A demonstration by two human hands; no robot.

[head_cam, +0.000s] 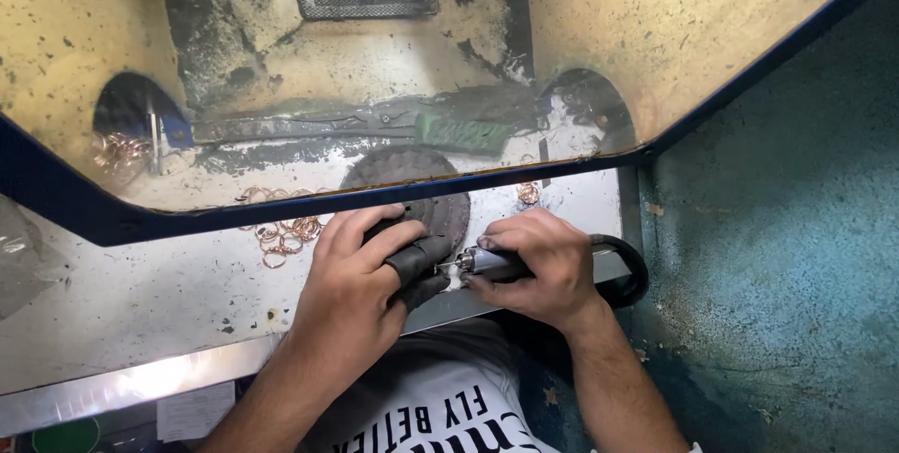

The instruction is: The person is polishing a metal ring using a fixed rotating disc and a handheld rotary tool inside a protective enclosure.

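Rings of copper colour lie loose on the bench at left. Beside them the left hand pinches a small workpiece in black-wrapped fingers against the round pad; the right hand grips a rotary handpiece, tip touching it. Grinding seems underway; steady, light pressure is needed next.

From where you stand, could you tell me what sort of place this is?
Probably a small jewellery workshop: the right hand holds a rotary tool, copper-coloured rings lie on the dusty bench, and a grimy shield stands above.
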